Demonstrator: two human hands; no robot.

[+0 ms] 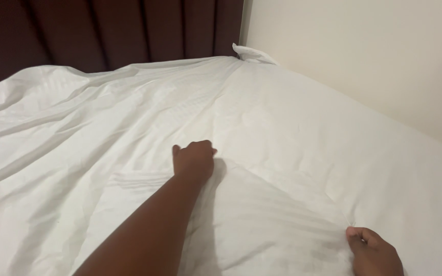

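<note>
Both grips are closed on cloth. Left hand (194, 159), arm stretched forward, is fisted in the white sheet (292, 133) near the middle of the bed, knuckles up, fingers curled under so that a fold of fabric is bunched inside; the cloth rises in a small peak at the fist and a crease runs from it down toward the near right. Right hand (373, 251), low at the near right corner of the view, pinches the same sheet between thumb and fingertips, a narrow grip with only a little cloth caught in it. Between the two hands the fabric is drawn into a raised, tented panel with faint woven stripes, which suggests both holds are there to lift and tension that stretch at once.

Farther out the sheet lies loose over the whole bed, with long wrinkles fanning to the left. At the far corner a white pillow corner (251, 53) pokes up where the dark padded headboard (103, 30) meets the plain cream wall (364, 56) running along the bed's right side.
</note>
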